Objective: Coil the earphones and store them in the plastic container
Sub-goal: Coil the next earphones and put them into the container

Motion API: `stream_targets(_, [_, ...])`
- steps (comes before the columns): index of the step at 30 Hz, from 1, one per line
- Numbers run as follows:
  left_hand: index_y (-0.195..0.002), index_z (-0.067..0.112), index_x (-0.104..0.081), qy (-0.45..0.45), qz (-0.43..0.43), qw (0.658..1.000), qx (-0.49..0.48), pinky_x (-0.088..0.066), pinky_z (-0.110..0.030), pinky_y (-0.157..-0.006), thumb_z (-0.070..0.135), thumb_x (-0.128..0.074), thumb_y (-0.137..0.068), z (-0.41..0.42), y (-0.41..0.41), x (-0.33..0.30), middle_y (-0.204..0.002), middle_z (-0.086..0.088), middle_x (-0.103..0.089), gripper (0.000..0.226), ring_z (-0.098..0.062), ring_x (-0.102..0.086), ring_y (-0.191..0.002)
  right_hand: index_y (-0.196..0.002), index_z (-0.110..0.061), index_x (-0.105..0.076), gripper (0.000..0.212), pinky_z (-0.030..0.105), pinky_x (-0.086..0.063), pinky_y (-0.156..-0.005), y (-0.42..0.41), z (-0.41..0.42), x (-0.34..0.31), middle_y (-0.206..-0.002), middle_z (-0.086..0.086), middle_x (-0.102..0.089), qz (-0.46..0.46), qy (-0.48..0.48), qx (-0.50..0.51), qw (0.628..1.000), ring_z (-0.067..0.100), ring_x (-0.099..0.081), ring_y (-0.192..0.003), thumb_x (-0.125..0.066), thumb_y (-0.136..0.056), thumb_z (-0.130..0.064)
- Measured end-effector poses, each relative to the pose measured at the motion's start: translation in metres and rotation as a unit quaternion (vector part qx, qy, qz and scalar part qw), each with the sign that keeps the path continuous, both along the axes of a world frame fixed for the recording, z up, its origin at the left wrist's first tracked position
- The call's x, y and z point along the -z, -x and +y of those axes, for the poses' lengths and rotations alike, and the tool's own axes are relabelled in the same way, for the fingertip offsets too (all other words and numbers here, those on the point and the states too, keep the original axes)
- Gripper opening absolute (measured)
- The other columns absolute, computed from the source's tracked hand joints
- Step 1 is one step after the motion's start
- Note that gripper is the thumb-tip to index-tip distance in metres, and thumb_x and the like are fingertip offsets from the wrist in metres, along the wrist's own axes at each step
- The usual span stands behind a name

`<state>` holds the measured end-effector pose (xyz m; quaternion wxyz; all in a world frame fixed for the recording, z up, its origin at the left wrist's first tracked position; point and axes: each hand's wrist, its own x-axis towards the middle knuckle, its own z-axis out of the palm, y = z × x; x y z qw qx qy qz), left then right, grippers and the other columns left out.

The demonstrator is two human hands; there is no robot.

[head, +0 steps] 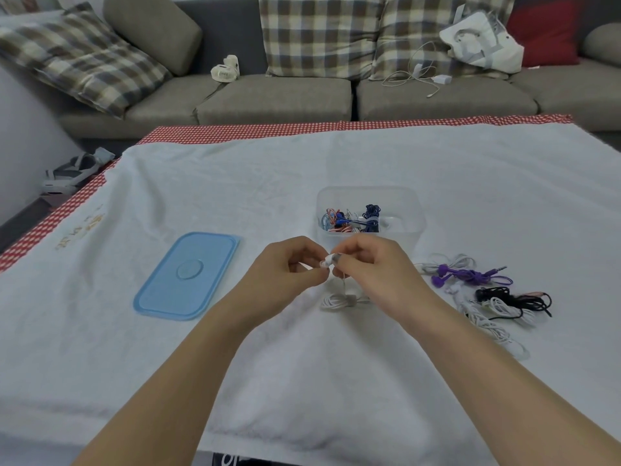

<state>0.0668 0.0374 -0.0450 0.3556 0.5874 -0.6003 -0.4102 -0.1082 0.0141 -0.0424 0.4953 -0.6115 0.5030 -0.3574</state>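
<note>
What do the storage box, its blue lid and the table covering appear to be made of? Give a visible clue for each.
Storage box: clear, slightly frosted plastic; the coloured cables show through its walls. Blue lid: smooth translucent plastic with a moulded rim and circle. Table covering: white towel-like fabric, probably terry; nubbly and creased.

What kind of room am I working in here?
Most likely a home living room: a grey sofa with checked cushions stands behind a low table covered by a white towel.

towel mark (80,230): faded gold embroidery at 9 o'clock, unreadable
bottom-edge print (232,460): white on black at 6 o'clock, cut off, unreadable
</note>
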Motion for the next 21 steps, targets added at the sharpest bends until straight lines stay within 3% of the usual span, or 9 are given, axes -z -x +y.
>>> stream_targets(7, [-0.095, 0.029, -0.073, 0.076, -0.065, 0.995, 0.007, -0.046, -0.020, -0.062, 0.016, -0.073, -0.089, 0.002, 0.000, 0.001, -0.090, 0.008, -0.075, 0.014, -0.003, -0.057, -0.066, -0.087, -0.010, -0.074, 0.007, 0.008, -0.046, -0.062, 0.003, -0.001, -0.004, -0.067, -0.002, -0.072, -0.017, -0.012, 0.004, 1.000, 0.001, -0.064, -0.062, -0.068, -0.089, -0.012])
stream_targets(10, [-0.098, 0.028, -0.074, 0.115, -0.107, 0.988, 0.004, -0.048, -0.017, -0.065, 0.020, -0.075, -0.090, 0.003, 0.000, 0.001, -0.088, 0.011, -0.075, 0.011, -0.004, -0.060, -0.069, -0.088, -0.008, -0.073, 0.006, 0.015, -0.049, -0.068, 0.004, -0.002, -0.006, -0.067, 0.001, -0.073, -0.038, -0.030, 0.009, 0.999, 0.004, -0.065, -0.065, -0.067, -0.088, -0.008])
stream_targets(14, [-0.098, 0.030, -0.074, 0.139, -0.154, 0.978, 0.017, -0.051, -0.017, -0.069, 0.026, -0.074, -0.092, 0.004, 0.002, -0.003, -0.081, 0.019, -0.072, 0.007, -0.005, -0.063, -0.072, -0.088, -0.003, -0.072, 0.008, 0.035, -0.055, -0.084, 0.008, -0.003, -0.010, -0.069, 0.006, -0.070, -0.057, -0.063, 0.009, 0.996, 0.015, -0.064, -0.071, -0.065, -0.088, -0.004])
stream_targets(16, [-0.100, 0.028, -0.075, 0.139, -0.168, 0.975, 0.028, -0.053, -0.022, -0.071, 0.027, -0.072, -0.093, 0.003, 0.003, -0.005, -0.080, 0.021, -0.071, 0.007, -0.005, -0.065, -0.073, -0.087, -0.002, -0.071, 0.009, 0.037, -0.055, -0.084, 0.010, -0.003, -0.012, -0.068, 0.007, -0.066, -0.079, -0.096, 0.007, 0.992, 0.020, -0.065, -0.075, -0.063, -0.088, -0.002])
stream_targets(21, [-0.097, 0.022, -0.076, 0.116, -0.101, 0.987, 0.043, -0.056, -0.023, -0.067, 0.027, -0.071, -0.094, 0.006, 0.005, -0.010, -0.082, 0.010, -0.076, 0.008, -0.006, -0.065, -0.068, -0.083, -0.007, -0.069, 0.010, 0.034, -0.053, -0.075, 0.014, -0.002, -0.017, -0.068, 0.007, -0.062, -0.126, -0.173, -0.013, 0.977, 0.022, -0.066, -0.074, -0.063, -0.089, -0.003])
